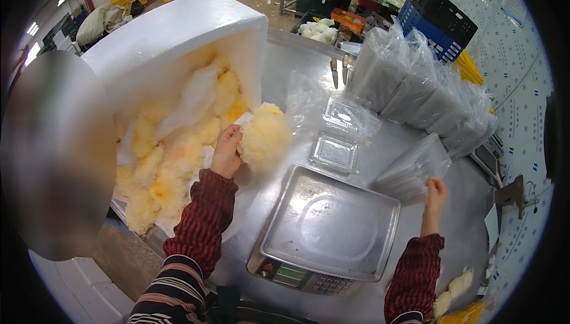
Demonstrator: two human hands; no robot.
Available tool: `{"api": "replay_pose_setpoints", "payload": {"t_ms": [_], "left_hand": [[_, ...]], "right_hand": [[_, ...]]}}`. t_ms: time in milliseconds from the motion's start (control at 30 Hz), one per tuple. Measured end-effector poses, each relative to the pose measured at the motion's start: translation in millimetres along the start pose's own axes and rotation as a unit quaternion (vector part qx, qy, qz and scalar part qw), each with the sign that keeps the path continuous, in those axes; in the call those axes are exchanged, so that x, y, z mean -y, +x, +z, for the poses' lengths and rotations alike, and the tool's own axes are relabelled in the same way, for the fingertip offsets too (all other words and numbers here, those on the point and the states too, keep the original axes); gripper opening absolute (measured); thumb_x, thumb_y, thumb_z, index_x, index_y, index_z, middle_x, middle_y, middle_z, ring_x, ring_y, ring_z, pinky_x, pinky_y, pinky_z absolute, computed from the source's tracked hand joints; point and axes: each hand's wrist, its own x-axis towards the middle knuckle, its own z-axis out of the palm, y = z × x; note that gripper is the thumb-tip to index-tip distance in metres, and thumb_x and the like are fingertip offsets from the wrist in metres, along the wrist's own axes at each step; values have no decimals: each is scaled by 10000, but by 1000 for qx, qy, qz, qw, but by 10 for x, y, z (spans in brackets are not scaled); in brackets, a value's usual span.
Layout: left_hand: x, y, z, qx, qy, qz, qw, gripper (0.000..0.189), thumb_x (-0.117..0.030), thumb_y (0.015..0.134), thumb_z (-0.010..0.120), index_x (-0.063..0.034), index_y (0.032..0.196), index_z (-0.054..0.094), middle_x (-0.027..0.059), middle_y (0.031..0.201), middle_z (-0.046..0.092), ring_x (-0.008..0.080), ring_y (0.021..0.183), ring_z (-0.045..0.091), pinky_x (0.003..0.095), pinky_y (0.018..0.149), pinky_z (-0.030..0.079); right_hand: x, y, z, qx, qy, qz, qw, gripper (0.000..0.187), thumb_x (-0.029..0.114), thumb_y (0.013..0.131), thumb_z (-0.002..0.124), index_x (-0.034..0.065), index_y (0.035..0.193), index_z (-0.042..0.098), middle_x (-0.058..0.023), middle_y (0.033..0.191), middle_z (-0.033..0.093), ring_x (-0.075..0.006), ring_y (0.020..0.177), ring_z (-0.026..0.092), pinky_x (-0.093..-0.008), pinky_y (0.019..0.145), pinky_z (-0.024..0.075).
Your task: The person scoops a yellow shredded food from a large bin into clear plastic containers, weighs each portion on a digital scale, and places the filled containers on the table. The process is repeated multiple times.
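Observation:
My left hand (228,152) grips a shaggy pale-yellow mushroom (266,139), which looks like lion's mane, above the table beside a white foam box (200,17). A white scrap of paper (243,119) shows by my fingertips. The foam box lies open towards me, with more such mushrooms (171,168) and white paper inside. On the right, my right hand (435,192) pinches the near end of a nested stack of clear plastic boxes (414,170). Between my hands is a digital scale (289,275) with a bare steel pan (338,230).
Two clear clamshell boxes (335,151) lie beyond the scale. Two knives (345,68) rest near the table's (285,52) far edge. Bagged stacks of clear boxes (414,88) stand at the right, before blue and black crates (427,30). A blurred shape (58,155) fills the left side.

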Motion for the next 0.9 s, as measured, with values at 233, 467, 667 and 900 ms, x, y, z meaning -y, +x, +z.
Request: {"api": "replay_pose_setpoints", "payload": {"t_ms": [233,467,667,900], "left_hand": [[-409,-780,810,145,-29,-110,983,119,-51,916,498,-17,1003,572,64,981,637,142,847,632,279,728,529],[560,-1332,1235,294,189,-155,924,48,-46,889,528,-19,896,567,36,843,637,119,736,591,266,655,493],[785,-1573,1430,390,510,53,765,101,-4,760,543,0,860,530,188,784,581,286,704,581,345,648,479],[791,-1583,1379,445,621,320,560,189,-128,751,564,-56,921,524,110,778,535,304,725,592,422,633,473]], "right_hand": [[1460,-1394,377,157,-226,-289,917,115,33,745,613,70,854,626,-69,827,596,-273,847,513,-366,793,414],[1280,-2216,652,255,-195,-350,880,227,8,602,624,58,823,611,-68,900,580,-290,883,509,-421,784,413],[1138,-2402,601,242,-182,-338,891,218,-15,619,640,33,829,603,-109,908,560,-331,899,491,-426,794,414],[1151,-2547,624,224,-175,-307,908,286,-4,651,652,43,931,618,-77,909,578,-297,853,505,-395,799,426]]}}
